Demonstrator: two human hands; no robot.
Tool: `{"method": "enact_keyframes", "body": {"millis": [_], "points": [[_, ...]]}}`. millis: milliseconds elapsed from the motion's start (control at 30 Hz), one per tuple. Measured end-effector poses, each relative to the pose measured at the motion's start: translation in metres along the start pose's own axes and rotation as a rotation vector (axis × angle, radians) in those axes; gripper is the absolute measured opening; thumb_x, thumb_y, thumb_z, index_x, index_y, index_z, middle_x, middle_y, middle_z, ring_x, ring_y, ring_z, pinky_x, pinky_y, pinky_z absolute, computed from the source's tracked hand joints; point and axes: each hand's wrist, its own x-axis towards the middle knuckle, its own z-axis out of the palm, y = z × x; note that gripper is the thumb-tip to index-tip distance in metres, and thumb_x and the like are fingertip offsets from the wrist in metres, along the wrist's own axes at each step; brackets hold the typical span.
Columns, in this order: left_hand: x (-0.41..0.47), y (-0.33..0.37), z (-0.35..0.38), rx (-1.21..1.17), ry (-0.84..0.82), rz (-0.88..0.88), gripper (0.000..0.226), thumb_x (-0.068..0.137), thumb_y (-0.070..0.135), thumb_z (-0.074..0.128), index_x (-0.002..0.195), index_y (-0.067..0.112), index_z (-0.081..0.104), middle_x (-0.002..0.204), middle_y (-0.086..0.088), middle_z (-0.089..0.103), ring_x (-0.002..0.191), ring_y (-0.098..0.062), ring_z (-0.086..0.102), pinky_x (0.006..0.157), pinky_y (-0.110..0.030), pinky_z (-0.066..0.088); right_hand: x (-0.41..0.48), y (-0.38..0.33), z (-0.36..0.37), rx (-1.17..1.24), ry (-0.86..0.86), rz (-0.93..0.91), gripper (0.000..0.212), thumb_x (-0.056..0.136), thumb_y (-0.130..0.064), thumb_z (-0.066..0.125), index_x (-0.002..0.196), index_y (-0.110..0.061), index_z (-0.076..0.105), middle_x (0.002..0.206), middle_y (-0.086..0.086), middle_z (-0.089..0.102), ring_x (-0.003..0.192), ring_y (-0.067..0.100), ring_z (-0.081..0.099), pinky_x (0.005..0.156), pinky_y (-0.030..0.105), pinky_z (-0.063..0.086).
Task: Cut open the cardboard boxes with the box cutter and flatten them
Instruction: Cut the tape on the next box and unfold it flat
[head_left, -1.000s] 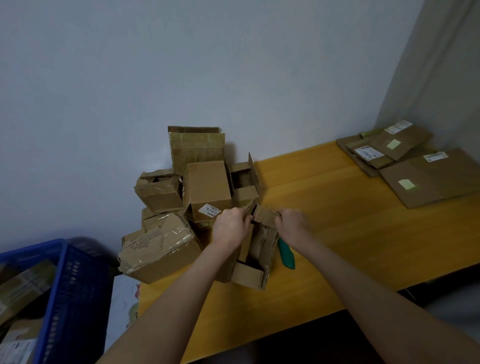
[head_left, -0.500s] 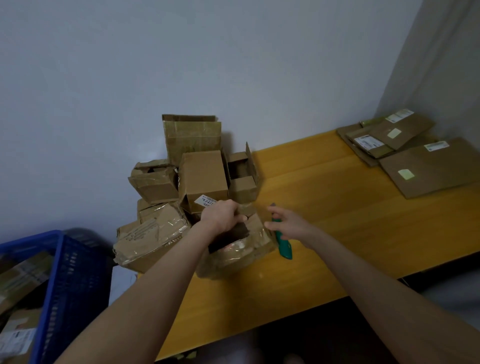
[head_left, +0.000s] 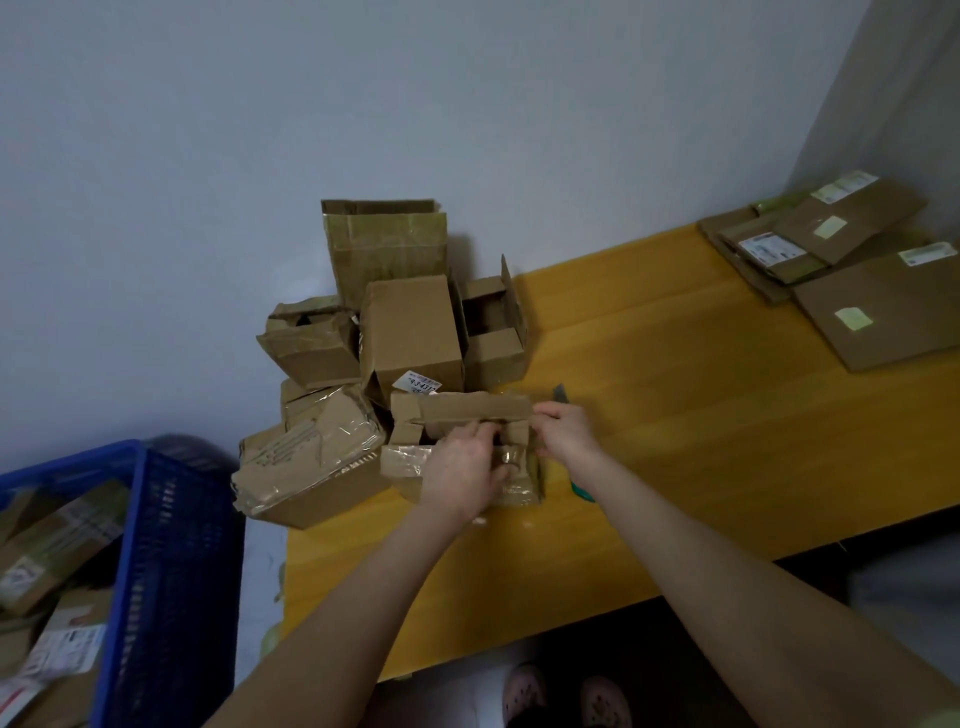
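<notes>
To flatten the box cleanly, we first fold the top flap fully back so that the taped seams lie exposed, and we steady the body against the bench before any cut. We run the blade along the tape only, away from the holding hand, and keep it shallow. The box stands at the near left of the bench, touching the pile of other boxes behind it. The left hand clamps the box: its fingers curl over the near wall into the opening, and the palm covers the taped front. The right hand takes the right end of the flap, its fingers closed in a pinch on the cardboard edge. The box cutter runs beneath that hand, with the grey blade showing beyond the knuckles and the green handle below the wrist. We cannot tell whether the palm holds it or it lies on the bench. We judge the main risk to be the exposed blade close to both hands. Flattened sheets lie well apart at the far right.
</notes>
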Motion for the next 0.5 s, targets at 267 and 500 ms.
{"method": "enact_keyframes", "body": {"millis": [267,500], "points": [[0.008,-0.014,0.022,-0.152,0.052,-0.026,0.017,0.091,0.025,0.062,0.106,0.018,0.068,0.107,0.003,0.064,0.107,-0.016,0.054,0.1,-0.034,0.035,0.022,0.064,-0.016,-0.761,0.062,0.089,0.063,0.088,-0.035,0.065,0.137,-0.012,0.032,0.133,0.011,0.043,0.118,0.029,0.048,0.09,0.038,0.046],[0.013,-0.011,0.029,-0.271,-0.009,-0.091,0.013,0.088,0.023,0.066,0.099,0.017,0.068,0.101,0.001,0.066,0.103,-0.02,0.057,0.096,-0.044,0.043,0.027,0.057,-0.009,-0.647,0.067,0.087,0.043,0.099,-0.019,0.044,0.139,-0.006,0.033,0.127,0.017,0.054,0.111,0.034,0.056,0.078,0.034,0.045]]}}
